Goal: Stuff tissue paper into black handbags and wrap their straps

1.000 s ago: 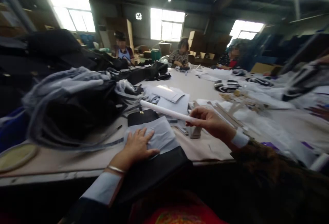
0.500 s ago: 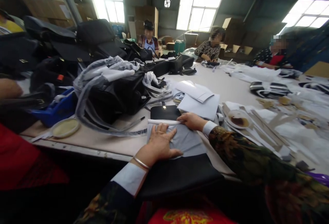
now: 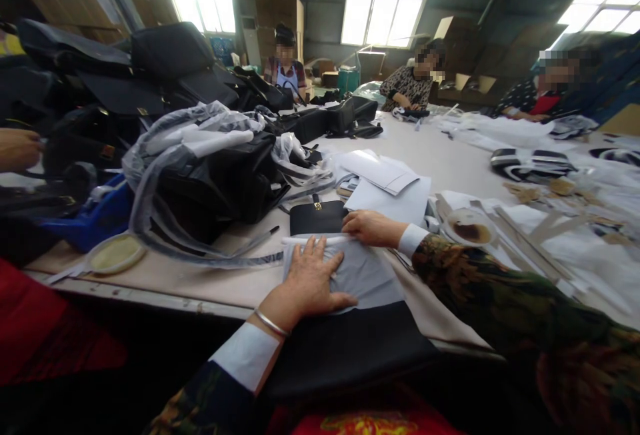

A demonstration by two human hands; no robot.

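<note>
Pressing hand: left hand [image 3: 313,278] lies palm down with fingers spread on the grey sheet [image 3: 367,278], fingertips reaching the tube [image 3: 293,240]; it grips nothing.
Tube hand: right hand [image 3: 373,227] has its fingers curled down at the tube's 3 o'clock end; whether they pinch the tube or only rest there, I cannot tell.
Tube: white, lying crosswise along the sheet's 12 o'clock edge, partly hidden by fingers.
Change: a second ago the right hand held the tube up in the air; half a second ago it was already down on the sheet, and it has hardly moved since. The left hand stays on the sheet throughout.
Meaning: tube and sheet now sit together, and both hands appear to be working at the same edge.
Bag: black bag [image 3: 360,348] shows from under the sheet at 6 o'clock, overhanging the table [image 3: 435,148]; black flap [image 3: 303,220] with a gold clasp [image 3: 317,205] shows at 12. Their join is covered.
Around the sheet: papers [image 3: 395,202] at 1 o'clock, dish [image 3: 469,230] at 2, yellowish disc [image 3: 115,253] at 9, wrapped bag [image 3: 235,178] at 10.
Farther out: a co-worker's hand [image 3: 20,150] at 10, at the view's edge.
</note>
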